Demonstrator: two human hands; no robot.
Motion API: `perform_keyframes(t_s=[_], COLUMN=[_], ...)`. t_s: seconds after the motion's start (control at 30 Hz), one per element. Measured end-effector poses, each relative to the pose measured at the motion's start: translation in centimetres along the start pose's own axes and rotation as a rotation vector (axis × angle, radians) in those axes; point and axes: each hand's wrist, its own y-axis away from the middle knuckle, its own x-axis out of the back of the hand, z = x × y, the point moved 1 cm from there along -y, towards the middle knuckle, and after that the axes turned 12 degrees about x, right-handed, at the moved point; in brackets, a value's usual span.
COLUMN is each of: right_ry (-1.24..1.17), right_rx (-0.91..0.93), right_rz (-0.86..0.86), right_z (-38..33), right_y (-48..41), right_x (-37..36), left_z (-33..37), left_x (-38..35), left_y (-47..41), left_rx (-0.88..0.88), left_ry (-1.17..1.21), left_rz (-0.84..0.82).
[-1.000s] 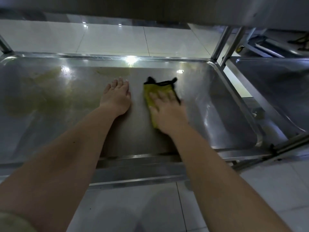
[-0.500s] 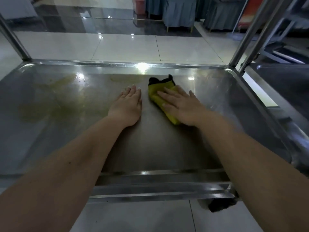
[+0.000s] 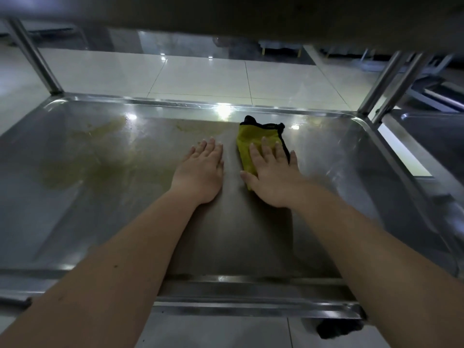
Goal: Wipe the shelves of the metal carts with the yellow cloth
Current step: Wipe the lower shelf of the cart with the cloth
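Observation:
A yellow cloth (image 3: 247, 140) with a black edge lies folded on the lower metal cart shelf (image 3: 339, 167), near its back middle. My right hand (image 3: 272, 174) presses flat on the cloth with straight, spread fingers, covering its near half. To the left of the cloth my left hand (image 3: 200, 172) rests flat on the bare shelf, fingers straight. A yellowish smear (image 3: 82, 162) stains the left part of the shelf.
The shelf above (image 3: 251, 13) overhangs the top of the view. Upright posts stand at the back left (image 3: 37, 61) and back right (image 3: 384, 81). A second metal cart (image 3: 437, 136) stands close on the right. A black caster (image 3: 339, 327) sits below the front rim on white floor tiles.
My right hand has turned from pointing left to pointing forward on the cloth, moving with it slightly toward the back. My left hand stays planted. The view dropped below the upper shelf again.

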Motion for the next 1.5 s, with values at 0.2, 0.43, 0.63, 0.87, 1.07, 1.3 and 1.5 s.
perform_keyframes(t_s=[0.2, 0.43, 0.63, 0.87, 1.07, 1.3, 1.5], right_ry=[-0.047, -0.065, -0.016, -0.119, -0.179, -0.082, -0.046], right_rx=[-0.033, -0.014, 0.306, 0.758, 0.438, -0.186, 0.217], right_rz=[0.07, 0.096, 0.045, -0.023, 0.077, 0.126, 0.129], right_z=[0.8, -0.3, -2.3, -2.3, 4.9, 8.7, 4.2], right_y=[-5.8, -6.5, 6.8, 16.1, 5.5, -3.4, 6.5], right_x=[1.6, 1.7, 0.2, -0.2, 2.2, 2.6, 1.0], left_z=[0.0, 0.0, -0.2, 0.1, 0.1, 0.0, 0.3], left_x=[-0.3, 0.1, 0.8, 1.1, 0.8, 0.7, 0.6], left_y=[0.0, -0.1, 0.1, 0.8, 1.0, 0.9, 0.9], left_rx=[0.003, 0.008, -0.013, -0.014, -0.026, -0.031, -0.037], left_ry=[-0.02, 0.014, -0.004, -0.039, -0.095, -0.083, -0.1], left_rz=[-0.001, 0.0, -0.038, -0.075, -0.078, -0.073, -0.062])
